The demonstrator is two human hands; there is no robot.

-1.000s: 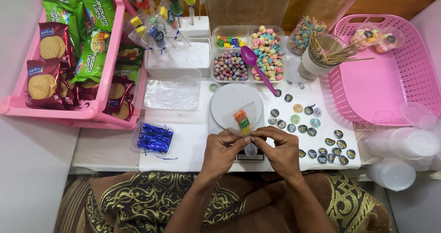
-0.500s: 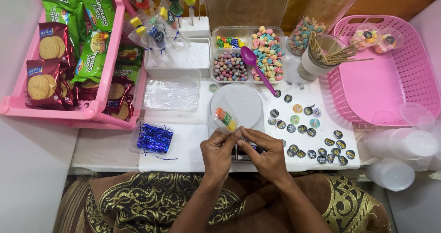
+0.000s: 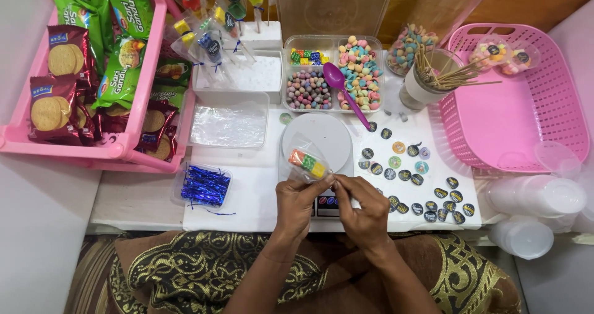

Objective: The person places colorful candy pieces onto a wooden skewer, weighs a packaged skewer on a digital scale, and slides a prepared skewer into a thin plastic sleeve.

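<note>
Left hand: pinching the neck of the clear candy bag
Right hand: gripping that same neck
Candy bag: tilted above the white desk, beside the round white lid

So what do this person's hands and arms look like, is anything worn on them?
Both the left hand and the right hand are bare: no gloves, and no rings or watch that I can make out. The forearms are uncovered, with no sleeves in view. Below them lies dark brown cloth with gold patterning.
</note>
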